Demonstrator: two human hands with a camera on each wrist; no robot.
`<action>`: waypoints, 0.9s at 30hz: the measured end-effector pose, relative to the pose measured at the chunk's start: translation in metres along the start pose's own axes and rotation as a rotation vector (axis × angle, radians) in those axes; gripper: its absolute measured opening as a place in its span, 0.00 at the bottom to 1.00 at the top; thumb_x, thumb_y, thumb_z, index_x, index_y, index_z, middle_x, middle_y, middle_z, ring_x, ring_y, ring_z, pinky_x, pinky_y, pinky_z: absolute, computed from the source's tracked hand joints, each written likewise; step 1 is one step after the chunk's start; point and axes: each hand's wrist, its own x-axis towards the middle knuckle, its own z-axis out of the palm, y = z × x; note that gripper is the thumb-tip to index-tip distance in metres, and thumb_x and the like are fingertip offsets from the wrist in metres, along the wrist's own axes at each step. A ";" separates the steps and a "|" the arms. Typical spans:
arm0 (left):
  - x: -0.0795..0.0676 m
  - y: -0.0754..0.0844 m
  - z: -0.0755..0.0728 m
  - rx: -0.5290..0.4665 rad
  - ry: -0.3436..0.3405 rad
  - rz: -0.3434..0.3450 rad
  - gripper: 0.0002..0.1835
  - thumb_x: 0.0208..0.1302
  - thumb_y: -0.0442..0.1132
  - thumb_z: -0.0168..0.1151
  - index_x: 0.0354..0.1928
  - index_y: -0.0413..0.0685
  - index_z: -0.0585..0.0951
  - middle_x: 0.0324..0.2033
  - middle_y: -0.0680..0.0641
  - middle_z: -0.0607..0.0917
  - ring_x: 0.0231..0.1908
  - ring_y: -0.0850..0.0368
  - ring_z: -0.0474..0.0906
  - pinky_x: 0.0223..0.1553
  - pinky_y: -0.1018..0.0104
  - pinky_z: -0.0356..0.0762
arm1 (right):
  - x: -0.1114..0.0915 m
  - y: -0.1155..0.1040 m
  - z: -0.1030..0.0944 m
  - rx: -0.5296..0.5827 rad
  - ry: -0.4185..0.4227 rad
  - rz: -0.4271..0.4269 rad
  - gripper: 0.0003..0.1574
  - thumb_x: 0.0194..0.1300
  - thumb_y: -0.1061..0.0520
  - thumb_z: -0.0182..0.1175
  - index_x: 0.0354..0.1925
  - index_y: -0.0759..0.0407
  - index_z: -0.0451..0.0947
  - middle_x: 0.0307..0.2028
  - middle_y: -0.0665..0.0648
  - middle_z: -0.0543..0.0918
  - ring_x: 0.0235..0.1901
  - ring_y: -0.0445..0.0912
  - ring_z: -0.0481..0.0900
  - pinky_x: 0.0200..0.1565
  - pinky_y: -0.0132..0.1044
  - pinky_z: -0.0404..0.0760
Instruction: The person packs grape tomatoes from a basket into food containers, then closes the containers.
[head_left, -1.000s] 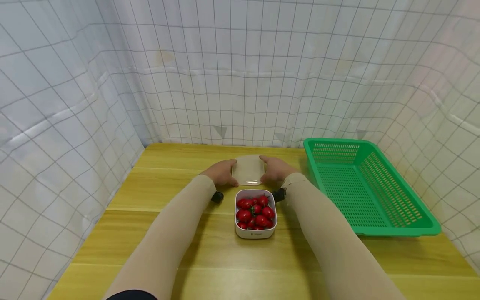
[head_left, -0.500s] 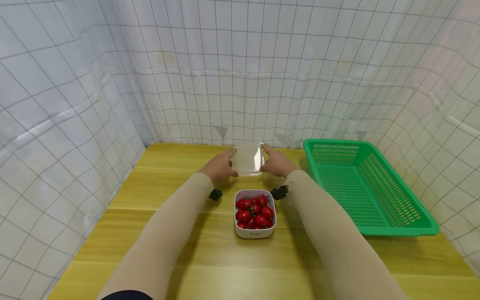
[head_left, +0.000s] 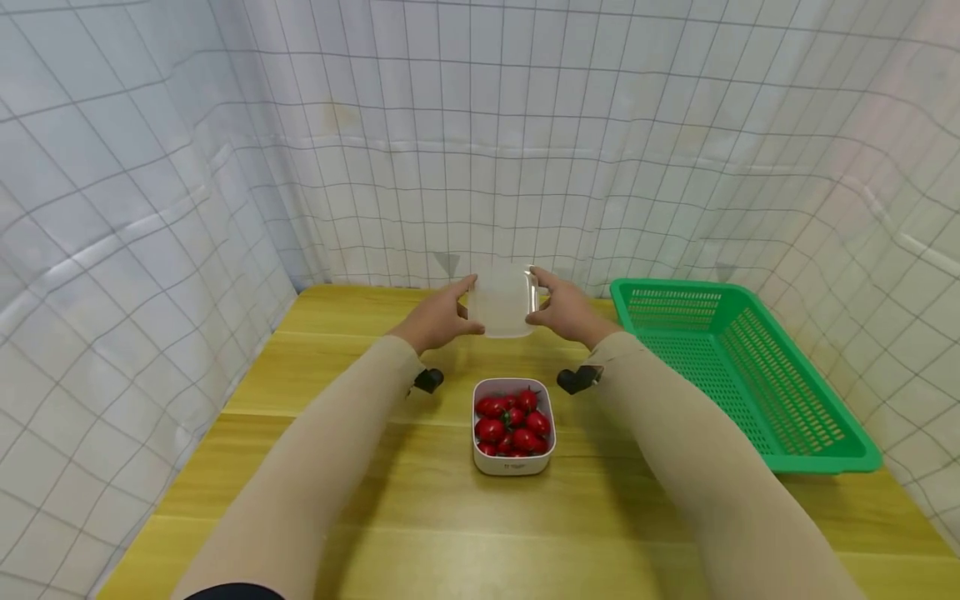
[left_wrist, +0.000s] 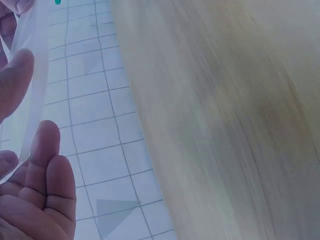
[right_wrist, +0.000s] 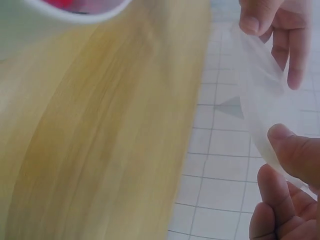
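Both hands hold a clear, shallow lid (head_left: 501,302) up off the table, beyond the box. My left hand (head_left: 435,317) pinches its left edge between thumb and fingers. The right hand (head_left: 572,312) grips the opposite edge the same way. In the right wrist view the lid (right_wrist: 260,95) looks thin and slightly bowed, tilted on edge to the camera. Nearer me, a white square box (head_left: 512,468) stands without a cover on the table, filled with red cherry tomatoes (head_left: 517,437). Neither hand touches the box.
A green plastic basket (head_left: 806,463) with slotted walls sits at the right of the wooden table (head_left: 480,550), close to the right forearm. White grid-patterned sheeting (head_left: 495,167) encloses the table at the back and both sides.
The lid, low over the table at the back a second ago, has been raised by both hands and tilted more upright. The box and basket have stayed put.
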 end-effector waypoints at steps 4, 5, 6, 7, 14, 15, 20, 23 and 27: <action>-0.002 0.005 -0.004 -0.019 0.034 0.011 0.57 0.65 0.44 0.77 0.86 0.54 0.49 0.72 0.41 0.75 0.49 0.50 0.84 0.42 0.58 0.84 | -0.007 -0.005 -0.006 -0.022 0.006 -0.015 0.61 0.66 0.60 0.72 0.85 0.53 0.48 0.76 0.65 0.69 0.54 0.57 0.88 0.47 0.45 0.88; -0.004 0.006 -0.005 -0.025 0.039 0.014 0.57 0.64 0.44 0.77 0.86 0.55 0.49 0.75 0.41 0.72 0.49 0.50 0.83 0.41 0.59 0.83 | -0.009 -0.007 -0.007 -0.021 0.006 -0.019 0.61 0.66 0.60 0.72 0.85 0.54 0.48 0.76 0.65 0.70 0.53 0.57 0.88 0.46 0.45 0.88; -0.005 0.007 -0.006 -0.027 0.042 0.017 0.57 0.64 0.44 0.77 0.86 0.55 0.49 0.76 0.42 0.70 0.48 0.51 0.83 0.40 0.60 0.82 | -0.011 -0.007 -0.008 -0.024 0.006 -0.024 0.61 0.67 0.60 0.72 0.85 0.54 0.48 0.75 0.65 0.71 0.53 0.56 0.88 0.46 0.44 0.88; -0.006 0.008 -0.007 -0.029 0.042 0.021 0.57 0.64 0.45 0.77 0.86 0.55 0.49 0.76 0.41 0.71 0.47 0.51 0.82 0.39 0.61 0.82 | -0.012 -0.008 -0.008 -0.027 0.005 -0.028 0.60 0.67 0.59 0.72 0.85 0.54 0.48 0.75 0.65 0.71 0.52 0.56 0.88 0.46 0.44 0.88; -0.017 0.014 -0.012 -0.023 0.054 0.066 0.54 0.66 0.47 0.75 0.86 0.58 0.52 0.69 0.41 0.76 0.47 0.52 0.84 0.47 0.56 0.84 | -0.027 -0.012 -0.015 -0.066 0.002 -0.052 0.59 0.68 0.57 0.72 0.85 0.53 0.49 0.72 0.67 0.73 0.50 0.55 0.89 0.45 0.45 0.89; -0.018 0.014 -0.012 -0.025 0.056 0.071 0.53 0.67 0.47 0.75 0.85 0.59 0.53 0.68 0.41 0.77 0.48 0.52 0.84 0.49 0.55 0.84 | -0.030 -0.012 -0.016 -0.069 -0.001 -0.057 0.59 0.69 0.57 0.71 0.85 0.52 0.49 0.71 0.67 0.73 0.50 0.54 0.89 0.46 0.45 0.89; -0.025 0.017 -0.012 -0.019 0.080 0.095 0.48 0.68 0.47 0.74 0.84 0.58 0.58 0.61 0.43 0.81 0.50 0.51 0.85 0.54 0.52 0.84 | -0.040 -0.012 -0.017 -0.072 0.006 -0.090 0.56 0.70 0.58 0.70 0.85 0.53 0.51 0.67 0.68 0.76 0.49 0.55 0.90 0.46 0.45 0.89; -0.029 0.019 -0.011 -0.016 0.100 0.117 0.45 0.68 0.46 0.74 0.83 0.57 0.62 0.58 0.44 0.82 0.48 0.51 0.85 0.52 0.53 0.85 | -0.044 -0.012 -0.019 -0.050 0.018 -0.088 0.52 0.72 0.58 0.68 0.84 0.53 0.54 0.63 0.68 0.79 0.45 0.55 0.88 0.40 0.42 0.86; -0.034 0.022 -0.010 -0.021 0.122 0.146 0.41 0.69 0.45 0.73 0.81 0.58 0.66 0.54 0.45 0.84 0.46 0.51 0.86 0.47 0.54 0.86 | -0.050 -0.009 -0.021 -0.035 0.040 -0.086 0.46 0.74 0.57 0.67 0.82 0.51 0.59 0.55 0.64 0.83 0.38 0.51 0.84 0.31 0.37 0.76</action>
